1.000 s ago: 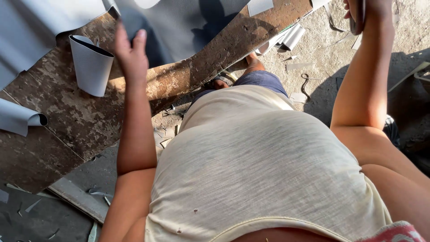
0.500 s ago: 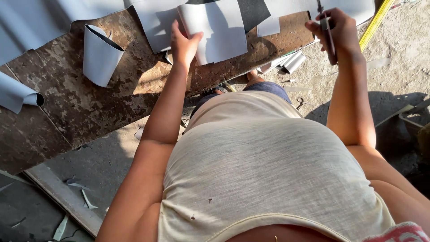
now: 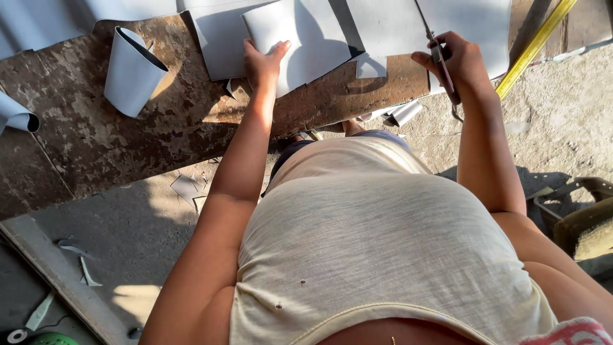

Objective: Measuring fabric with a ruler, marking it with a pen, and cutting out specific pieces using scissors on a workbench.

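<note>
While my left hand (image 3: pixel 262 61) has slid onto the curled grey sheet (image 3: pixel 297 38) at twelve o'clock, fingers pressed flat, my right hand (image 3: pixel 456 64) now grips the snips (image 3: pixel 440 61) lower, at one o'clock.

Left arm extended forward, left hand (image 3: pixel 263 61) palm-down, fingers flat and pressing. Right arm raised, elbow bent; right hand (image 3: pixel 454 64) curled closed in a grip, knuckles up.
</note>
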